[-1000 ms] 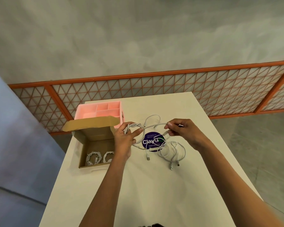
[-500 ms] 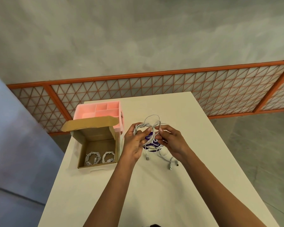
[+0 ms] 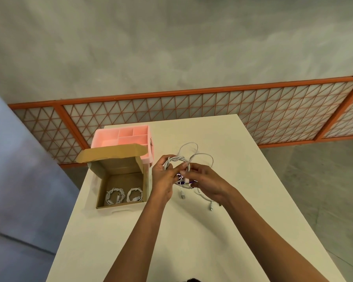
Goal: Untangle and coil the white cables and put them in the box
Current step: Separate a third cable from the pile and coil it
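- I see the left hand (image 3: 163,180) closed around a coil of white cable (image 3: 176,160); its fingers curl over the left side of the loop and hold it above the table.
- The right hand (image 3: 207,185) is also closed on the same white cable; thumb and fingers pinch the strand on the right side of the coil, very near the left hand.
- Two loose loops of the cable rise behind the hands, and loose ends (image 3: 210,206) with plugs hang down to the table under the right hand.
- Below the hands there is a dark purple sticker (image 3: 180,178) on the table, mostly hidden.
- The cardboard box (image 3: 120,181) stands open to the left of the hands, with its lid flap up. Two coiled white cables (image 3: 123,196) lie side by side on its floor.
- Behind the box, touching it, is a pink organizer tray (image 3: 122,135) with several compartments.
- All is on a white table (image 3: 130,241). Beyond it I see a grey floor and an orange lattice railing (image 3: 253,110).
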Tool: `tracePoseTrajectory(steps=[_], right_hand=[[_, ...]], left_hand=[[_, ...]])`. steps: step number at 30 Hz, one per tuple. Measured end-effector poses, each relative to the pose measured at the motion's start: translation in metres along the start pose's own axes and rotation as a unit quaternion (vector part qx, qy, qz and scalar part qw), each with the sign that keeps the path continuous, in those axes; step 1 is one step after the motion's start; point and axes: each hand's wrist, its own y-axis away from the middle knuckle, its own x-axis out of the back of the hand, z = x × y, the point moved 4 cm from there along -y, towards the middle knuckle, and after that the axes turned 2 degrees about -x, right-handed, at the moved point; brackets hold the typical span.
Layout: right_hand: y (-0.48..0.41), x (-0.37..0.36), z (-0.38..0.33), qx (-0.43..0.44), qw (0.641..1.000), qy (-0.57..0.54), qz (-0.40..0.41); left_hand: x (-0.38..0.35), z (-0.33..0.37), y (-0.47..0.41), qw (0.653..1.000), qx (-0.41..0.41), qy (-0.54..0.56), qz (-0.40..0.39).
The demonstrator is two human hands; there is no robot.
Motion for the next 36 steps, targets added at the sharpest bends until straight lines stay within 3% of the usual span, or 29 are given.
tracePoseTrajectory(steps=[3,8,12,17,21,30,36], right_hand=[[-0.001,0.001,-0.004,-0.005,1.000,-0.011,-0.010],[0.002,0.004,-0.020,-0.060,0.997,-0.006,0.055],[0.007,0.000,-0.026,-0.082,0.995,0.055,-0.017],[0.013,-0.002,-0.033,-0.030,0.977,0.205,-0.044],[0.019,-0.003,-0.041,0.018,0.960,0.274,-0.050],[0.033,0.007,-0.051,0.071,0.957,0.270,-0.075],[0.031,0.010,-0.052,0.044,0.965,0.254,-0.044]], left_hand=[[0.003,0.001,-0.005,1.000,-0.013,-0.008,0.009],[0.014,-0.001,-0.012,0.997,-0.043,-0.028,0.061],[0.016,0.002,-0.018,0.993,-0.075,-0.043,0.086],[0.020,0.003,-0.024,0.979,-0.134,-0.098,0.117],[0.018,0.002,-0.021,0.960,-0.196,-0.178,0.095],[0.013,0.005,-0.024,0.952,-0.228,-0.192,0.069],[0.018,0.004,-0.031,0.969,-0.192,-0.109,0.110]])
